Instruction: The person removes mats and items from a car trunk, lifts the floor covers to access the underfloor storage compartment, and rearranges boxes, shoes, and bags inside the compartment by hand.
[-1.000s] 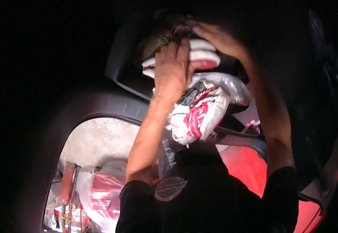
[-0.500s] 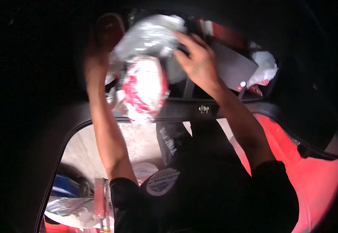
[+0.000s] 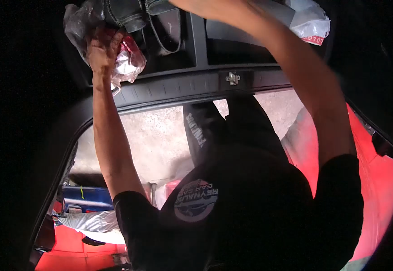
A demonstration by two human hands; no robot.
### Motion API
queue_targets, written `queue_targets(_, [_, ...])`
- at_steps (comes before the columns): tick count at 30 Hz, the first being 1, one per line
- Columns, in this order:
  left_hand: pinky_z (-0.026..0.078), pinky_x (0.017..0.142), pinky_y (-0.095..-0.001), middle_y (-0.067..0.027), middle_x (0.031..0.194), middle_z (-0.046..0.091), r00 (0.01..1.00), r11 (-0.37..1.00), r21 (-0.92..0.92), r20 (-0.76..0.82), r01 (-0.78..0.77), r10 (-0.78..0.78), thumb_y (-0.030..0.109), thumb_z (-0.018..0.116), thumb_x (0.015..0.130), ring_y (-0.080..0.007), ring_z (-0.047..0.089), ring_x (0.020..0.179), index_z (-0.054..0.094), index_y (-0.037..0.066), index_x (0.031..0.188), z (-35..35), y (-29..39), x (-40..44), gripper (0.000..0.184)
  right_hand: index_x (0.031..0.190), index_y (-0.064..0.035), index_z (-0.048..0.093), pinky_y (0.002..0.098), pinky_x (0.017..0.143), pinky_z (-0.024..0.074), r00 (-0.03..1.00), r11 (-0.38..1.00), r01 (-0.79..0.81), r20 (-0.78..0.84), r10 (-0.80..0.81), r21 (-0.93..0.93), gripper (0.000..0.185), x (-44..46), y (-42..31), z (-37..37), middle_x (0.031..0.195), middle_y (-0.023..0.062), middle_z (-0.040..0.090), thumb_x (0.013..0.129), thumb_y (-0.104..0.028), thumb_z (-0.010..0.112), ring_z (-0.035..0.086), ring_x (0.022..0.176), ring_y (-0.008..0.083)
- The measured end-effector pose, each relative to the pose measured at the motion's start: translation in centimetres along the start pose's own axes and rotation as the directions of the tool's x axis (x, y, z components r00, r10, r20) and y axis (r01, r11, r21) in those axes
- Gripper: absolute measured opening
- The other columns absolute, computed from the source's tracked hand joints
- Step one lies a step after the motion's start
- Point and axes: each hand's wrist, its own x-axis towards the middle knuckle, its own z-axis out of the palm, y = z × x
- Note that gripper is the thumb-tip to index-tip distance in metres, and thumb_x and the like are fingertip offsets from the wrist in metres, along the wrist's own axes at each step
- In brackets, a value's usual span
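At the upper left, my left hand [image 3: 101, 52] is closed on a clear plastic bag [image 3: 132, 58] with red and white on it. The bag lies against the inner side of the trunk's rear edge, and a greyish plastic bag [image 3: 77, 25] sits beside my hand. Just right of it are black shoes [image 3: 166, 29] with visible stitching. My right forearm reaches across the top of the view, over the shoes' side of the trunk. The right hand itself lies beyond the upper frame edge.
The black trunk sill [image 3: 169, 86] with a metal latch [image 3: 233, 79] runs across the middle. A white bag with red print [image 3: 311, 22] lies at upper right beside a grey panel [image 3: 246, 29]. Below left are a blue case [image 3: 86, 198] and red bodywork [image 3: 70, 248].
The red-and-white bag has moved left and up, now under my left hand. The silvery plastic has left the middle, exposing the shoes. My right hand has gone up out of view.
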Motion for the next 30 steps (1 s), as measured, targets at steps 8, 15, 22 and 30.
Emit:
queue_targets(8, [0.048, 0.095, -0.0471, -0.0154, 0.123, 0.065, 0.883, 0.742, 0.667, -0.308, -0.064, 0.354, 0.037, 0.080, 0.081, -0.0389, 0.061, 0.111, 0.069, 0.011, 0.122, -3.4, 10.0, -0.9, 0.050, 0.151, -0.0170, 0.048, 0.0498, 0.099, 0.0515, 0.930, 0.914, -0.287, 0.145, 0.338, -0.286, 0.057, -26.2, 5.8, 2.8, 0.133, 0.0221, 0.063, 0.099, -0.034, 0.066, 0.064, 0.115, 0.0409])
queue_targets(15, [0.031, 0.121, -0.0528, 0.0016, 0.152, 0.049, 0.742, 0.540, 0.509, 0.463, -0.671, 0.485, 0.017, 0.067, 0.090, -0.0323, 0.044, 0.141, 0.071, 0.026, 0.127, 5.9, 12.3, -6.6, 0.038, 0.155, -0.0245, 0.042, 0.0533, 0.099, 0.0503, 0.850, 0.872, -0.063, 0.431, 0.302, -0.485, 0.068, -23.7, 8.8, 7.2, 0.138, 0.0270, 0.059, 0.097, -0.056, 0.058, 0.066, 0.107, 0.0468])
queue_targets(22, [0.044, 0.116, -0.0396, 0.0138, 0.166, 0.027, 0.818, 0.548, 0.624, 0.529, -0.556, 0.227, 0.023, 0.054, 0.101, -0.0282, 0.046, 0.142, 0.067, 0.039, 0.133, 5.0, 6.4, -5.5, 0.038, 0.154, -0.0218, 0.042, 0.0533, 0.101, 0.0487, 0.853, 0.872, -0.113, 0.403, 0.330, -0.476, 0.069, -24.0, 8.5, 6.8, 0.132, 0.0295, 0.062, 0.096, -0.054, 0.062, 0.063, 0.114, 0.0466])
queue_targets(30, [0.056, 0.077, -0.0360, -0.0053, 0.119, 0.068, 0.836, 0.639, 0.546, 0.273, -0.542, 0.476, 0.027, 0.061, 0.095, -0.0224, 0.065, 0.100, 0.077, 0.019, 0.104, 3.3, 2.6, -6.8, 0.020, 0.118, -0.0036, 0.071, 0.0481, 0.098, 0.0515, 0.926, 0.976, -0.043, 0.360, 0.118, -0.211, 0.029, -17.3, 4.1, 3.5, 0.112, 0.0144, 0.071, 0.095, -0.021, 0.067, 0.064, 0.111, 0.0367])
